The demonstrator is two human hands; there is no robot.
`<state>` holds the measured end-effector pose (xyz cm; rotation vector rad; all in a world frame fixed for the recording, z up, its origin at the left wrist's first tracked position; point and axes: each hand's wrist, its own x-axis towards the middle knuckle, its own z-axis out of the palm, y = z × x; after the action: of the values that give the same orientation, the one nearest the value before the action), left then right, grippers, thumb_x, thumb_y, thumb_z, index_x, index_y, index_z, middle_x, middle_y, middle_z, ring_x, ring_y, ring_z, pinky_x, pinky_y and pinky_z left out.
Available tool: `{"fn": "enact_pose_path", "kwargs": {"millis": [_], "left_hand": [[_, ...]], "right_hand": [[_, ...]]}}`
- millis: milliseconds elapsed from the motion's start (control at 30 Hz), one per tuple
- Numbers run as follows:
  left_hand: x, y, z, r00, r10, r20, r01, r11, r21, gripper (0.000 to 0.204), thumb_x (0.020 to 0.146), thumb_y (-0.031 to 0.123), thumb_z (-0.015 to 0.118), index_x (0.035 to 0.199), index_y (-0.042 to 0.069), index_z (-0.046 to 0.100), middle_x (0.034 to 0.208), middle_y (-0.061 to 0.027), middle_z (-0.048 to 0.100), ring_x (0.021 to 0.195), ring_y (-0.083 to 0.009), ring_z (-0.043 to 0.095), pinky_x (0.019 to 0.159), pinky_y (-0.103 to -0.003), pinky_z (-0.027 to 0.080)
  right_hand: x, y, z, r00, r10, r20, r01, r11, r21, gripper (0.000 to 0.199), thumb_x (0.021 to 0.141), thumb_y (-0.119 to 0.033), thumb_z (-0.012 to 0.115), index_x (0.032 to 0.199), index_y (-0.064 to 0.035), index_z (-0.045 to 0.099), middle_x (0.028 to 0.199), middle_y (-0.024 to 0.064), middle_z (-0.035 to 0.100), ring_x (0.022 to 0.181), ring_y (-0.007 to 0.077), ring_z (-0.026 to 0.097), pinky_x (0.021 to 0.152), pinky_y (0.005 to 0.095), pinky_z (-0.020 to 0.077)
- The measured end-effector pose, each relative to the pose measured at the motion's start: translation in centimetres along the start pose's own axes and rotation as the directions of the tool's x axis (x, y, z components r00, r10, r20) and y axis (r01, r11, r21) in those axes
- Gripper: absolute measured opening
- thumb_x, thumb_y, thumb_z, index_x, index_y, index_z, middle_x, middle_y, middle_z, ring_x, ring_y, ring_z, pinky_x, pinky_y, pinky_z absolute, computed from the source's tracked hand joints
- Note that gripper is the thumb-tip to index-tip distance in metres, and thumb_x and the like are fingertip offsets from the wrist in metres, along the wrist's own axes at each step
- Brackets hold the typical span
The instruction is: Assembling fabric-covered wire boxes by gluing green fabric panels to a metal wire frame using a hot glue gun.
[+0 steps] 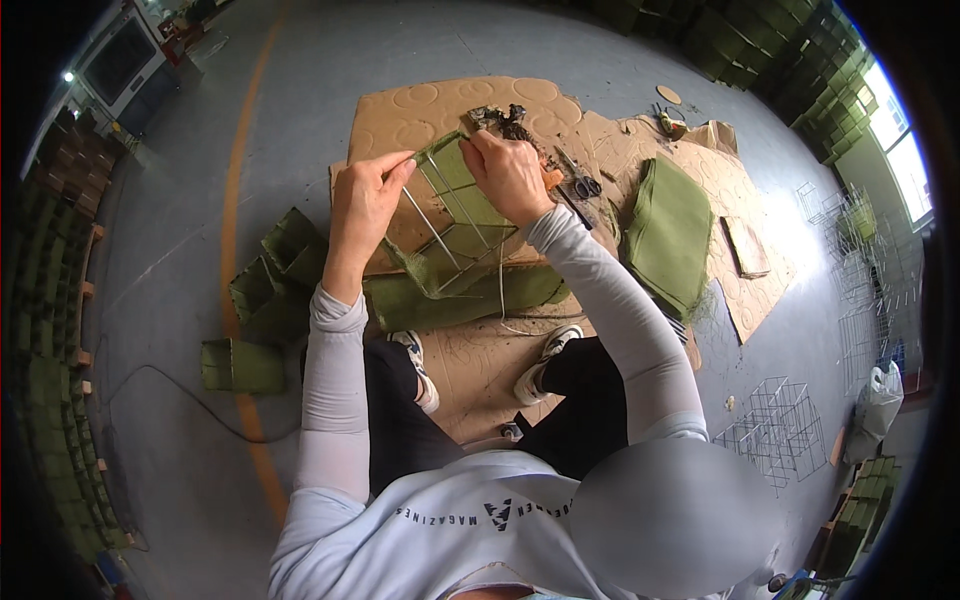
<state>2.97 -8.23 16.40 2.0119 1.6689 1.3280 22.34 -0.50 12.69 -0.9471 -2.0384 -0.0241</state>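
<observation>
A box-shaped wire frame [430,228], partly lined with green cloth [478,207], is held up in front of me between both hands. My left hand [368,203] pinches its upper left corner with thumb and fingertips. At the far upper edge, my right hand [508,176] has its fingers closed on the green-covered rim; the fingertips are partly hidden. Under the frame lies a long roll of green cloth [520,288], with a pale cord [502,290] hanging beside it. Black-handled scissors [587,187] rest on the cardboard just right of my right hand.
Flattened cardboard [400,112] covers the floor. A stack of green cloth [668,235] and a brown flat piece [745,247] lie right. Several green boxes [243,366] sit left. Bare wire frames [775,432] and a white plastic bag [880,400] are at far right.
</observation>
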Motion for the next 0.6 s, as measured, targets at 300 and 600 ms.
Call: {"fn": "enact_pose_path", "kwargs": {"millis": [300, 600], "left_hand": [[0.3, 0.3, 0.5, 0.974, 0.178, -0.14, -0.162, 0.98, 0.116, 0.02, 0.092, 0.011, 0.067, 0.106, -0.002, 0.072, 0.088, -0.0234, 0.07, 0.074, -0.0324, 0.071, 0.064, -0.036, 0.053], [-0.5, -2.5, 0.1, 0.98, 0.189, 0.062, -0.194, 0.978, 0.076, 0.022, 0.088, 0.008, 0.07, 0.106, -0.003, 0.071, 0.106, -0.0203, 0.071, 0.096, -0.0337, 0.071, 0.08, -0.036, 0.057]], "right_hand": [[0.7, 0.4, 1.9, 0.979, 0.048, -0.2, -0.011, 0.983, 0.185, 0.03, 0.093, -0.024, 0.066, 0.073, -0.0039, 0.056, 0.062, 0.0162, 0.061, 0.058, 0.0352, 0.062, 0.055, 0.0439, 0.0477], [-2.2, 0.6, 1.3, 0.993, 0.072, 0.096, -0.093, 0.965, 0.245, 0.029, 0.093, -0.023, 0.066, 0.077, -0.0012, 0.057, 0.062, 0.019, 0.057, 0.059, 0.0404, 0.059, 0.054, 0.0444, 0.0445]]}}
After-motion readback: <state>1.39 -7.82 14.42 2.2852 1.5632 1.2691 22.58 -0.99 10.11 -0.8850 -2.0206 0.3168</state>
